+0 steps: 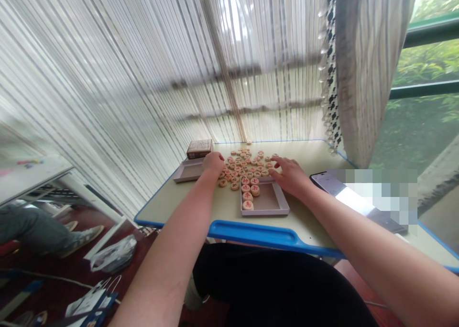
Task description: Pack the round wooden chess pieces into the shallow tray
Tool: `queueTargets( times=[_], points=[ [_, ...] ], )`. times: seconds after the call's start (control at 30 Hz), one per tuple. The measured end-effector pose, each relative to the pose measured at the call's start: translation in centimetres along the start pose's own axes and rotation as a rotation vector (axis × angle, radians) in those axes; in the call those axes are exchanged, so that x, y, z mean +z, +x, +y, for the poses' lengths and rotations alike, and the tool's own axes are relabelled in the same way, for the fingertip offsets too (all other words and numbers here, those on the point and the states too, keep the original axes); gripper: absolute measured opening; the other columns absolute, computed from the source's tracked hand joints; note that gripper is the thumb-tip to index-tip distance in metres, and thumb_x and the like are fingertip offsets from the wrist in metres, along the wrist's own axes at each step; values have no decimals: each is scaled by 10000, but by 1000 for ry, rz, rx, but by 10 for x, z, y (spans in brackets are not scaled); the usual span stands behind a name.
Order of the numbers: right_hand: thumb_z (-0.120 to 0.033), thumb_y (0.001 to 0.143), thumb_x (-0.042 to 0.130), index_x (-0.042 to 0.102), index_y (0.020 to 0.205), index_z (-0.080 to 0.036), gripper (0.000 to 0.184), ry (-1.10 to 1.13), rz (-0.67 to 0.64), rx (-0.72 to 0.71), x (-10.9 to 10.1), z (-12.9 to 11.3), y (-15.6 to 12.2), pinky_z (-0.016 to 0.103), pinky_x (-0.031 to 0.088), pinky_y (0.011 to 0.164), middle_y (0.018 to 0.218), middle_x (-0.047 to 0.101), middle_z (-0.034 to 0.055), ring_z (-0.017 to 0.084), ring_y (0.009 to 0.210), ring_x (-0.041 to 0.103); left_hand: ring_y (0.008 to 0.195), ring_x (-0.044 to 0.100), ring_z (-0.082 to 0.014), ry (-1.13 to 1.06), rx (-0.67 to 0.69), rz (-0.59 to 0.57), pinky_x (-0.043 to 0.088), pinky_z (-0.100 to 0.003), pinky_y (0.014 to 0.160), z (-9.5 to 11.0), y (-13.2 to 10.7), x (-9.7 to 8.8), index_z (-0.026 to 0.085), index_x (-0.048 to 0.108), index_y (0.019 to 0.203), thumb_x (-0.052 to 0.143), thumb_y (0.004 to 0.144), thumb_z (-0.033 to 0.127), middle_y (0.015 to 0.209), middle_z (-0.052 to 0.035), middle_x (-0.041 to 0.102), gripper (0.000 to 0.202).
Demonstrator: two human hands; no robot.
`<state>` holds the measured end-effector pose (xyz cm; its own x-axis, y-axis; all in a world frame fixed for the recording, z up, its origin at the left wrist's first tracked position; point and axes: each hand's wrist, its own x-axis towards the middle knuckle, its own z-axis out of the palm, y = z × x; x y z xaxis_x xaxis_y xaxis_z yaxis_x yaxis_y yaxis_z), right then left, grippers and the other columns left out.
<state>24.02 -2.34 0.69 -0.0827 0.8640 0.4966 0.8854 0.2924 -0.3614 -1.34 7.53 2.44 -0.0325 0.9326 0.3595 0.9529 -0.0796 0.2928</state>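
Observation:
Many round wooden Chinese chess pieces (244, 163) with red or dark characters lie in a loose heap on the table. At the heap's left side, my left hand (213, 162) has its fingers curled; what they hold, if anything, is hidden. My right hand (291, 173) reaches in from the other side, thumb and fingers apart, its fingertips close to pieces at the heap's edge. Between my forearms sits a shallow box tray (267, 212). Several red-marked pieces (247, 196) stand along its left wall, with others beside them near its far end.
A second shallow tray (182, 179) lies beside my left hand, with a brown box (200, 148) behind it. A large phone or tablet (326, 181) rests by my right forearm. The table has a blue edge groove (254, 232). Another person's leg (39, 231) and bags (114, 255) are at left.

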Motion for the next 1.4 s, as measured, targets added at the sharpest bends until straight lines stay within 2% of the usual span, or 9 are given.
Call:
queueTargets(
  times=[0.37,0.5,0.6,0.8,1.0,1.07,1.17,1.27,1.4],
  points=[
    [-405,838,399,565,1102,-183,383,-25,17,16,-2,0,2,337,347,860,961,615,87,217,904,509,972,585,-204,22,98,-119,433,-294,855,-1,2,9,192,650,1002,463,711,144,1020,-86,656,349],
    [-417,857,359,578,1066,-176,387,-29,19,26,-3,0,4,328,353,835,932,630,83,209,872,527,1083,524,-168,-58,290,-134,383,-257,934,4,0,12,221,558,1165,396,769,182,1200,-34,569,429],
    [-426,855,358,597,1025,-179,383,-38,22,21,-3,1,4,325,351,828,917,634,81,205,860,530,1091,514,-155,-63,365,-204,376,-238,943,7,0,16,228,575,1146,362,786,195,1194,-6,574,420],
    [-433,855,348,626,955,-185,386,-67,47,22,-3,1,5,342,333,848,921,625,88,212,878,522,980,558,-162,-26,341,-175,408,-234,884,1,2,17,205,658,1012,403,723,114,1098,-47,600,395],
    [-437,853,354,632,946,-193,382,-55,27,24,-5,-1,4,343,347,832,917,625,78,220,865,512,938,554,-185,10,322,-81,398,-295,903,0,0,12,215,681,924,431,771,247,980,-79,586,295],
    [-437,854,353,636,938,-189,386,-53,28,23,-5,-2,4,347,349,835,930,623,84,226,878,510,926,559,-185,4,328,-91,408,-287,885,0,0,12,194,677,899,457,758,272,984,-82,592,273],
    [-428,858,352,647,928,-179,393,-49,42,12,-5,-2,4,355,350,843,973,612,107,237,923,505,853,586,-192,0,251,-145,445,-285,796,0,2,15,156,656,881,473,742,289,950,-96,622,266],
    [-423,866,341,657,936,-172,409,-35,74,-13,-5,-2,5,357,354,850,991,601,125,241,960,502,811,598,-205,3,170,-149,453,-289,729,-1,4,17,138,642,858,483,738,328,911,-116,644,276],
    [-419,867,349,664,934,-176,404,-23,110,-15,-4,-1,6,354,364,849,981,594,127,239,963,507,781,602,-202,-16,140,-166,447,-278,693,-1,4,17,137,636,811,493,738,363,860,-116,655,276]
  ],
)
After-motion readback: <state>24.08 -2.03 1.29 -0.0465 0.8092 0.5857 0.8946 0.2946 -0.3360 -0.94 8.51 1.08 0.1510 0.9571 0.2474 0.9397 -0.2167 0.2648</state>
